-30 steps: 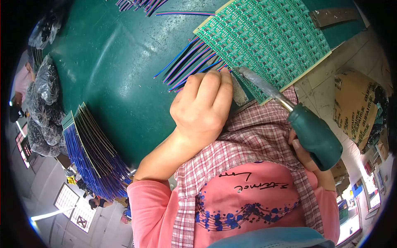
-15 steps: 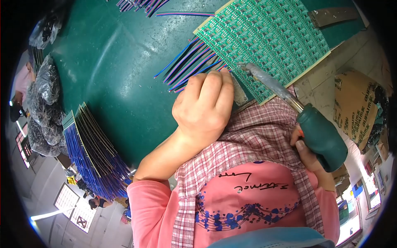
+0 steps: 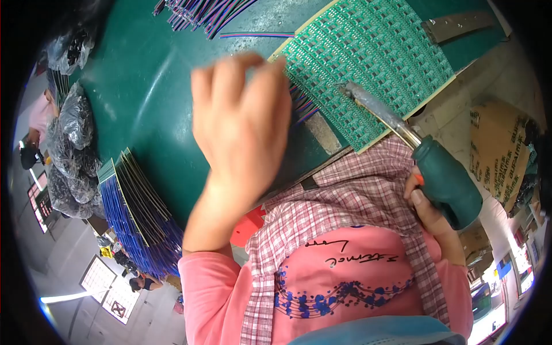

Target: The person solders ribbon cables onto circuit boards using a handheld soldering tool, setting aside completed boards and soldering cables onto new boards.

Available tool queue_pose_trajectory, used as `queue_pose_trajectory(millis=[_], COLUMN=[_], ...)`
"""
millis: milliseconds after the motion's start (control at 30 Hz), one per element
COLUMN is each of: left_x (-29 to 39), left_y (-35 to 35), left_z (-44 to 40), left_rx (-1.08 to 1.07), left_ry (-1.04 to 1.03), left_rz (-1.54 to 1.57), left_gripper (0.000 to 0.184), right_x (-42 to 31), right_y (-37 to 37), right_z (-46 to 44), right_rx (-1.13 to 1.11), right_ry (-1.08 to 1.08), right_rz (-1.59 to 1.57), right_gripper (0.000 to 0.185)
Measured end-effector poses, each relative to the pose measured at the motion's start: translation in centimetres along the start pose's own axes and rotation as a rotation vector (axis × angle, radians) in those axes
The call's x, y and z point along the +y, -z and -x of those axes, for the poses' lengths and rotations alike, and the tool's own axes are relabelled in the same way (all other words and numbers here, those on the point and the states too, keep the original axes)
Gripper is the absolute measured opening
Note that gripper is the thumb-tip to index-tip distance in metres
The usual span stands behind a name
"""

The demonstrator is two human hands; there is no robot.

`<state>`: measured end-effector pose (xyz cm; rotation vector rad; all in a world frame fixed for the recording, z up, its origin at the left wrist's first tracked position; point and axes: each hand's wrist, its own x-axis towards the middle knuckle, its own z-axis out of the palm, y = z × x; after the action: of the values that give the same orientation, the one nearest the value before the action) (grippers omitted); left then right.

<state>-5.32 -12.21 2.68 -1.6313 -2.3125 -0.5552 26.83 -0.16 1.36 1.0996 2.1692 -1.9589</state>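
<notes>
My left hand (image 3: 241,123) is raised above the green table, left of the circuit board panel (image 3: 368,63). Its fingers are bent and smeared by motion, and the fingertips are hidden. Blue, pink and black wires (image 3: 303,106) at the panel's left edge are partly behind it. At the right, my right hand (image 3: 428,215) is wrapped round the green handle of a soldering iron (image 3: 445,184). The iron's crusted tip lies over the lower part of the panel, apart from my left hand.
A loose wire bundle (image 3: 210,14) and a single wire strand (image 3: 256,35) lie at the top. Wired boards (image 3: 141,213) hang at the table's left edge, near black plastic bags (image 3: 75,121). A metal bar (image 3: 460,26) is top right; a cardboard box (image 3: 497,149) stands right. People are far left.
My left hand has lifted off the wires by the panel's edge and moved up and left. The iron's tip has shifted slightly right. The whole view has tilted a little.
</notes>
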Motion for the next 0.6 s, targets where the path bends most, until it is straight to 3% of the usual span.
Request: queue_pose_trajectory(millis=[33,100,133,233,300,367,467,600], left_x=[-1.1,-3.4,-3.5,-4.9,-4.5,-4.1,-4.4,-4.5], left_y=[-0.9,-3.4,-3.4,-3.5,-2.6,-2.1,-3.4,-3.8], left_z=[-1.3,-3.1,-3.8,-4.3,-3.3,-2.1,-2.5,-4.1], left_rx=[0.045,0.053,-0.089,0.003,0.050,0.055,0.124,-0.030], left_ry=[-0.012,-0.113,-0.080,-0.106,0.064,0.055,-0.178,-0.251], left_rz=[-0.004,-0.008,-0.014,0.161,0.429,0.372,0.105,-0.032], left_gripper=[0.028,0.022,0.025,0.022,0.016,0.015,0.016,0.021], right_x=[-0.8,-0.4,1.5,4.5,4.7,2.1,0.6,0.1], right_y=[0.1,0.2,0.2,0.2,0.3,0.0,0.1,0.2], right_z=[-0.4,-0.3,0.4,1.3,1.6,0.7,-0.5,-0.8], right_rx=[-0.010,-0.023,-0.022,-0.005,-0.001,-0.008,-0.039,-0.039], right_ry=[-0.005,0.003,0.009,0.115,0.160,0.162,0.194,0.231], right_rz=[-0.030,0.016,0.092,0.301,0.321,0.215,0.067,0.082], right_gripper=[0.023,0.025,0.035,0.045,0.045,0.046,0.047,0.048])
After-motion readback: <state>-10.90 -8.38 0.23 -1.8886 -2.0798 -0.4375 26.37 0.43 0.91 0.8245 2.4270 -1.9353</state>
